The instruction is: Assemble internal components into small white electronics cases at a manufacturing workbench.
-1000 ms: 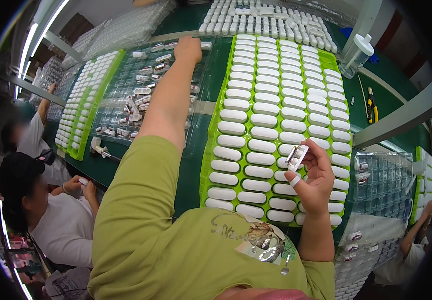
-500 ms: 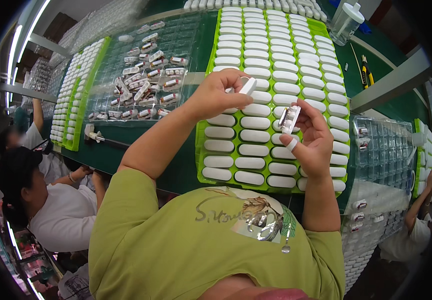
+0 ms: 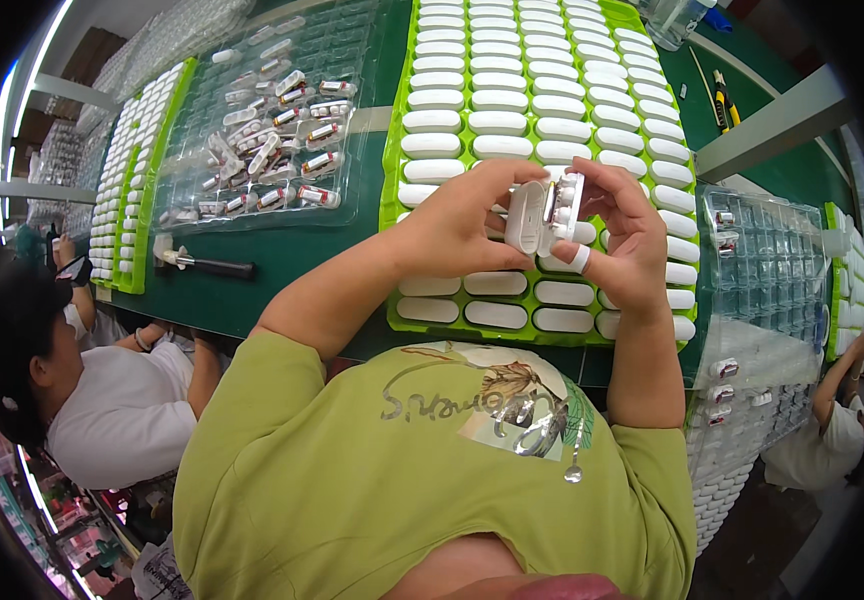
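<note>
In front of my chest, above a lime-green tray [image 3: 392,205] with rows of white oval cases, my two hands meet. My left hand [image 3: 462,222] is closed on a white oval case shell [image 3: 525,216], its hollow inside turned toward the right. Pinched in the fingers of my right hand [image 3: 630,240] is a white case insert [image 3: 566,206] with a small cylindrical battery on its inner side. Shell and insert are side by side at very close range; whether they touch I cannot tell. A white band wraps my right thumb.
On the left, a clear blister tray [image 3: 337,205] holds a heap of similar inserts, with a hammer [image 3: 207,266] nearer me. A yellow-black cutter [image 3: 723,102] and a clear bottle [image 3: 674,22] are at far right. Another blister tray [image 3: 767,275] lies right. Co-workers sit on both sides.
My left hand has moved right and nearer me, bringing the case shell up to the insert; the shell's hollow side now shows. My right hand stays nearly in place, its insert turned.
</note>
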A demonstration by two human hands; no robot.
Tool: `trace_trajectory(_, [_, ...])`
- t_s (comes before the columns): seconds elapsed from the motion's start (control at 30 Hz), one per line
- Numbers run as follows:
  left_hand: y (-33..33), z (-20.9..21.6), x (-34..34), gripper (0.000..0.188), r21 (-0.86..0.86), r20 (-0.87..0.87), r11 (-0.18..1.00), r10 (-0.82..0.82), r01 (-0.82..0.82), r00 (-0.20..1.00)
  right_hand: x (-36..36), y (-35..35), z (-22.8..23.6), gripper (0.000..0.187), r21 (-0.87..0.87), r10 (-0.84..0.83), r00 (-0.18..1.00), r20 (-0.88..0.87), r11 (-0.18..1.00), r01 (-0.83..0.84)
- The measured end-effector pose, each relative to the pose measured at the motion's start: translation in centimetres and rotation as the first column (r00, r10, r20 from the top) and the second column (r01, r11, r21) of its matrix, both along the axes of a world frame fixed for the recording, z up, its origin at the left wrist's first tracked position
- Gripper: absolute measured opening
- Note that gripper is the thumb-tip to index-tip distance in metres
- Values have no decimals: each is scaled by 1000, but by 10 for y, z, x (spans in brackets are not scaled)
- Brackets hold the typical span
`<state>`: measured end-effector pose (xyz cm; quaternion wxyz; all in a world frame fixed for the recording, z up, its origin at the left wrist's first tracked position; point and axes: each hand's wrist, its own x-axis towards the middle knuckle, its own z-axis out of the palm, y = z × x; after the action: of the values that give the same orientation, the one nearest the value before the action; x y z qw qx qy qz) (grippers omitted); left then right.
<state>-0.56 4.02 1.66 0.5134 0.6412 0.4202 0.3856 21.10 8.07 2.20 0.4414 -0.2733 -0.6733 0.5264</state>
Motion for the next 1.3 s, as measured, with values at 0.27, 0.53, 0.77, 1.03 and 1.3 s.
trace_trajectory(0.27, [2,1,-2,80,157,-198,988,32,-1,980,5,3,4,65,241,-35,953,300,970,-40])
trace_trajectory(0.53, [2,-3,-3,77,37,15,999,16,-17,1000,1,3,9,61,308,-15,949,315,947,-87])
trace_trajectory(0.77, [-2,-1,2,77,30,-5,1000,9,-9,1000,6,4,8,59,279,-23,945,326,957,-73])
trace_trajectory(1.03, [-1,-4,-3,80,-38,118,998,-40,45,992,7,3,6,63,189,-14,952,304,981,-46])
trace_trajectory(1.3, [-1,-8,-1,79,-42,242,999,-17,28,970,5,4,6,65,133,51,962,270,987,-89])
